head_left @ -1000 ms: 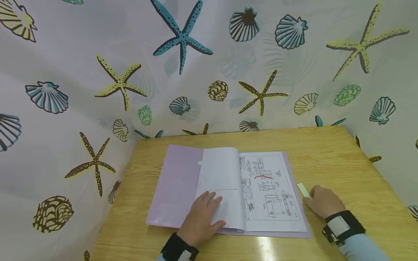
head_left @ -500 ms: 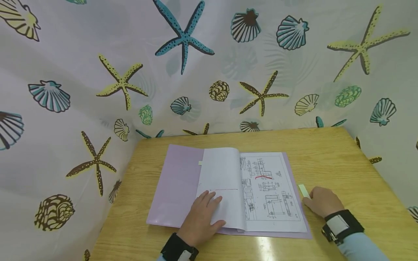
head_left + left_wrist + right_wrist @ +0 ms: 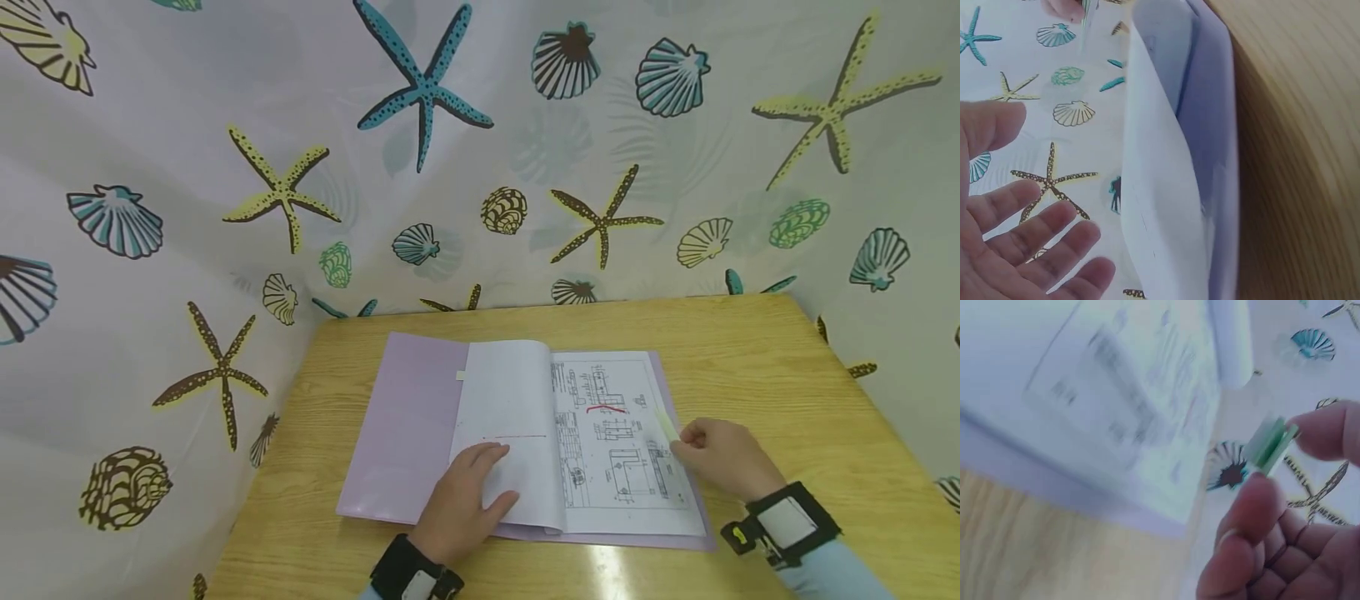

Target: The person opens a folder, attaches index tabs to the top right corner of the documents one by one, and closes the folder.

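Right hand (image 3: 729, 455), lower right, has shifted leftward, pinching the green strip (image 3: 667, 424); left hand (image 3: 456, 505), fingers apart; likely positioning, needing careful alignment

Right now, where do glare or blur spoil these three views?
Head view: mostly sharp, with a bright glare patch on the table just below the folder; left wrist: wood grain soft at right; right wrist: the printed drawing smeared by blur, its lettering unreadable.

White cloth (image 3: 450, 179) w/ starfish + shell prints (image 3: 563, 60) hangs behind & along both sides of the wood-grain table (image 3: 757, 358). Blue starfish (image 3: 425, 87) up top L of ctr, yellow starfish (image 3: 832, 110) upper R. Glare spot (image 3: 606, 568) on table, low R of ctr.
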A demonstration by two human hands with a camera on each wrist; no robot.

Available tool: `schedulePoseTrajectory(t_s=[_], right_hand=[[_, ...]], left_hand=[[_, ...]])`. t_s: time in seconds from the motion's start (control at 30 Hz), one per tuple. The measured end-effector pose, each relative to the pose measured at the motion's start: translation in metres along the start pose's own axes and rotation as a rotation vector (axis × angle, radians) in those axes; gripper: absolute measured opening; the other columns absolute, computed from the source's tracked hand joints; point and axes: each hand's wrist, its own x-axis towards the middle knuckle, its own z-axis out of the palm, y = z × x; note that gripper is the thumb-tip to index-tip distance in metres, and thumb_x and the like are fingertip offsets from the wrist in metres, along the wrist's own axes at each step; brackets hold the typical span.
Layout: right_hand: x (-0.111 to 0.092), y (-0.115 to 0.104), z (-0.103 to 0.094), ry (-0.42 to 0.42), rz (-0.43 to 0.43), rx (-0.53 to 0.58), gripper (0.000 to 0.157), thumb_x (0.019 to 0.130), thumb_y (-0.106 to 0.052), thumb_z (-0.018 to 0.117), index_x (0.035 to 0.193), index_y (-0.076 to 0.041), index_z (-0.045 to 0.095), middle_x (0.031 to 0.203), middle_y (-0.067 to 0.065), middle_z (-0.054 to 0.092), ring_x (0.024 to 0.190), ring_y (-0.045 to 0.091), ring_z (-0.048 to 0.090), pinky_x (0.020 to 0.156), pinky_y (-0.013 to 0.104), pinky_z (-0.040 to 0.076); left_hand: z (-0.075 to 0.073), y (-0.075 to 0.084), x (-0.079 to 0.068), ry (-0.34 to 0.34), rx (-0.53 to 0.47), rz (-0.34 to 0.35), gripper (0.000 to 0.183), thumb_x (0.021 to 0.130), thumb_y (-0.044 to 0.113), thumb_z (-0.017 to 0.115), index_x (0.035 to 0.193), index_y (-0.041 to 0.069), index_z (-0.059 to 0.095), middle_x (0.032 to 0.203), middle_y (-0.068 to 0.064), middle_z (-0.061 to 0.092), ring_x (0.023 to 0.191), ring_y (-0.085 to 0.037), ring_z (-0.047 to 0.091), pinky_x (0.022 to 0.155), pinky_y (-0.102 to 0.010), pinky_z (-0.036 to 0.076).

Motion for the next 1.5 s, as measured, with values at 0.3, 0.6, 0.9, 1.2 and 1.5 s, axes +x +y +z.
schedulePoseTrajectory(t_s=[0.3, 0.6, 0.9, 1.2, 1.5], right_hand=[[-0.015, -0.053, 0.005, 0.035, -0.31, 0.105, 0.011, 0.081, -0.017, 0.07, 0.084, -0.015, 0.059, 0.067, -0.005, 0.053, 0.059, 0.01, 0.05, 0.048, 0.023, 0.044], [-0.024, -0.088, 0.015, 0.069, -0.568, 0.093, 0.021, 0.075, -0.015, 0.074, 0.083, -0.023, 0.056, 0.068, -0.014, 0.052, 0.06, 0.004, 0.05, 0.051, 0.022, 0.046], [-0.032, -0.105, 0.03, 0.056, -0.815, 0.105, 0.025, 0.074, -0.016, 0.075, 0.088, -0.024, 0.056, 0.073, -0.017, 0.051, 0.062, -0.001, 0.048, 0.053, 0.017, 0.046], [-0.033, -0.112, 0.037, 0.067, -0.923, 0.052, 0.026, 0.073, -0.018, 0.075, 0.089, -0.024, 0.055, 0.074, -0.017, 0.048, 0.064, -0.001, 0.046, 0.057, 0.008, 0.038], [-0.033, -0.111, 0.039, 0.08, -0.938, 0.028, 0.025, 0.074, -0.02, 0.075, 0.09, -0.024, 0.056, 0.075, -0.017, 0.047, 0.064, 0.0, 0.047, 0.058, 0.008, 0.038]], left_hand=[[0.003, 0.013, 0.01, 0.035, -0.275, 0.027, 0.05, 0.088, 0.026, 0.067, 0.133, 0.015, 0.047, 0.111, -0.005, 0.062, 0.094, -0.01, 0.058, 0.075, -0.029, 0.052], [0.002, 0.027, 0.017, 0.005, -0.371, 0.024, 0.052, 0.09, 0.035, 0.063, 0.136, 0.019, 0.044, 0.108, 0.001, 0.063, 0.092, -0.009, 0.059, 0.073, -0.032, 0.053], [0.001, 0.038, 0.02, -0.034, -0.457, 0.079, 0.053, 0.091, 0.041, 0.06, 0.135, 0.018, 0.044, 0.102, 0.004, 0.064, 0.081, -0.002, 0.059, 0.066, -0.023, 0.052], [-0.001, 0.043, 0.02, -0.062, -0.544, 0.135, 0.036, 0.091, 0.032, 0.062, 0.121, 0.015, 0.053, 0.082, 0.007, 0.058, 0.075, 0.001, 0.057, 0.051, -0.017, 0.047], [0.0, 0.039, 0.019, -0.089, -0.559, 0.104, 0.025, 0.09, 0.031, 0.064, 0.111, 0.019, 0.059, 0.076, 0.009, 0.058, 0.067, -0.002, 0.055, 0.047, -0.017, 0.044]])
